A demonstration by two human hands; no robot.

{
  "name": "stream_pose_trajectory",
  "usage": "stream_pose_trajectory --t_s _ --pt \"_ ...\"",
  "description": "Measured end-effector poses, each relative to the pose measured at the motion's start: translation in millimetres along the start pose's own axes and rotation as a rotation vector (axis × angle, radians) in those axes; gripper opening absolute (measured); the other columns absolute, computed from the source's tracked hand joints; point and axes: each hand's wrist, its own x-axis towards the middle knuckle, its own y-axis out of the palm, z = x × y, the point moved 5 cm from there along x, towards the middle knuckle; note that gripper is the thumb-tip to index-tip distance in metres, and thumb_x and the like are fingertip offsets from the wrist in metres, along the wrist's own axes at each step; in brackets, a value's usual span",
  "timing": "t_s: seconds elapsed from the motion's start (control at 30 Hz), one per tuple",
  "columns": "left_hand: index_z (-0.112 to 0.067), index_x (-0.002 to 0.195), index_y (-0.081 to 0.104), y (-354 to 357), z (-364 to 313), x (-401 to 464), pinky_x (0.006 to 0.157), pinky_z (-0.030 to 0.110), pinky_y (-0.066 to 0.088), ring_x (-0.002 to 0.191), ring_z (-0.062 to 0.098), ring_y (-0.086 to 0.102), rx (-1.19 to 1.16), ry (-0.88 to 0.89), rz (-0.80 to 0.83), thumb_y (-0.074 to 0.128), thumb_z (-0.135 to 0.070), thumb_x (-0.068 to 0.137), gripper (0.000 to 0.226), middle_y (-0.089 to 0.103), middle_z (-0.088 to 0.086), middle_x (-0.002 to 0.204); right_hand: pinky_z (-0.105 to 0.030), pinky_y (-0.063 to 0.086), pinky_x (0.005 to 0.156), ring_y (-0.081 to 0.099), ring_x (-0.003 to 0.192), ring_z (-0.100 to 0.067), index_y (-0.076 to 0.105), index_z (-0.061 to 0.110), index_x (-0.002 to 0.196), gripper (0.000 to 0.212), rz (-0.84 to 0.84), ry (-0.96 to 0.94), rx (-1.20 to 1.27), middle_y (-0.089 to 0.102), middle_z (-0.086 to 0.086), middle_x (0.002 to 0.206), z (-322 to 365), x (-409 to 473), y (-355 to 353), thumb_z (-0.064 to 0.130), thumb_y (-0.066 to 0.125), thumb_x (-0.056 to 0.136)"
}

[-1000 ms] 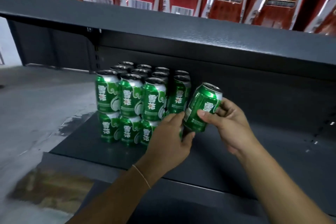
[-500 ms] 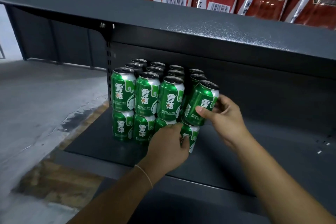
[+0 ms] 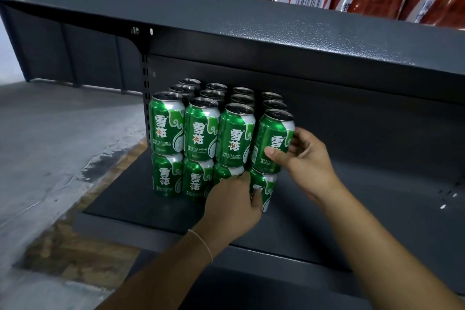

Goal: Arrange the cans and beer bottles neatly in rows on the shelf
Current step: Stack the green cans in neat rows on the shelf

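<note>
Illumination is even, moderate and diffuse; its source is not visible. The upper shelf (image 3: 302,40) shows speckled glare along its textured front edge. The recess behind the green cans (image 3: 201,133) is dim and shadowed. Can tops carry soft highlights. Wide-angle distortion bows the shelf lines near the edges. Focus is acceptable centrally; the concrete floor (image 3: 50,146) is soft.

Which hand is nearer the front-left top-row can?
Left. The left hand grips a bottom-row can two columns right of the front-left top-row can; the right hand holds the top can at the far right end.
</note>
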Motion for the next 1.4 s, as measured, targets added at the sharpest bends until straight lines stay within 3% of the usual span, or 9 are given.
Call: stream_pose_trajectory --t_s 0.1,0.23,0.5,0.67,0.73,0.83,1.0,1.3,1.4 --pt "-0.017 0.087 0.053 1.7 0.5 0.8 0.054 0.029 0.04 0.062 0.02 0.055 -0.005 0.011 -0.006 0.049 -0.034 0.09 0.017 0.058 -0.001 0.068 -0.026 0.059 0.077 0.073 0.09 -0.012 0.06 0.002 0.115 0.042 -0.001 -0.01 -0.011 0.075 -0.003 0.099 -2.3 0.2 -0.1 -0.006 0.076 0.077" --pt "-0.018 0.09 0.054 2.6 1.3 0.4 0.056 0.031 0.045 0.061 0.02 0.054 -0.012 0.021 -0.011 0.049 -0.034 0.089 0.017 0.058 -0.002 0.067 -0.032 0.059 0.083 0.072 0.094 -0.015 0.061 0.006 0.113 0.042 -0.003 -0.021 -0.025 0.074 -0.004 0.101 -5.9 1.1 2.0 -0.004 0.078 0.076" --pt "-0.019 0.087 0.051 1.8 2.1 -0.3 0.056 0.032 0.045 0.063 0.022 0.055 -0.018 0.022 0.0 0.048 -0.035 0.09 0.017 0.059 -0.001 0.07 -0.025 0.058 0.077 0.072 0.09 -0.009 0.061 0.008 0.113 0.042 0.007 -0.032 -0.027 0.074 0.002 0.096 -5.3 -1.1 3.8 -0.002 0.078 0.077" --pt "-0.02 0.089 0.053 2.4 3.0 -0.5 0.056 0.031 0.045 0.064 0.021 0.056 -0.011 0.02 0.014 0.047 -0.037 0.089 0.018 0.059 -0.002 0.071 -0.038 0.057 0.092 0.07 0.101 -0.018 0.055 0.01 0.126 0.059 0.023 -0.035 -0.077 0.071 -0.004 0.109 -12.5 -4.7 0.6 0.003 0.082 0.074" --pt "-0.02 0.092 0.054 2.1 3.1 -0.4 0.057 0.031 0.045 0.067 0.021 0.057 -0.005 0.021 0.01 0.047 -0.037 0.089 0.018 0.059 -0.002 0.072 -0.045 0.056 0.092 0.069 0.103 -0.022 0.052 0.014 0.131 0.07 0.033 -0.003 -0.09 0.07 -0.006 0.112 -21.8 -7.6 -0.6 0.004 0.085 0.07" --pt "-0.017 0.102 0.056 1.5 2.1 -0.7 0.061 0.033 0.048 0.073 0.023 0.059 -0.008 0.018 0.006 0.048 -0.036 0.09 0.024 0.06 -0.001 0.076 -0.053 0.056 0.09 0.069 0.102 -0.026 0.054 0.015 0.129 0.067 0.024 0.019 -0.085 0.071 -0.008 0.11 -33.0 -12.1 -0.8 0.003 0.085 0.071" --pt "-0.014 0.117 0.056 0.5 1.9 0.1 0.067 0.036 0.051 0.078 0.022 0.06 0.004 0.01 0.009 0.048 -0.038 0.09 0.037 0.062 0.0 0.081 -0.05 0.056 0.092 0.071 0.1 -0.021 0.059 0.012 0.123 0.056 0.009 0.03 -0.099 0.073 -0.005 0.107 -34.7 -13.6 1.2 0.003 0.083 0.073" --pt "-0.017 0.109 0.057 -3.7 -0.9 1.8 0.057 0.03 0.045 0.067 0.018 0.058 0.009 0.018 0.01 0.048 -0.038 0.09 0.029 0.061 -0.003 0.071 -0.046 0.057 0.091 0.071 0.1 -0.016 0.06 0.012 0.121 0.048 0.018 0.042 -0.137 0.074 -0.001 0.106 -31.4 -16.4 3.8 0.001 0.078 0.078" --pt "-0.014 0.117 0.057 -5.4 -2.7 2.0 0.062 0.034 0.051 0.072 0.02 0.06 -0.004 0.028 0.006 0.049 -0.036 0.09 0.036 0.063 -0.002 0.075 -0.043 0.058 0.09 0.071 0.098 -0.012 0.059 0.012 0.123 0.048 0.028 0.052 -0.149 0.074 0.0 0.105 -29.4 -17.9 5.5 0.001 0.077 0.08"
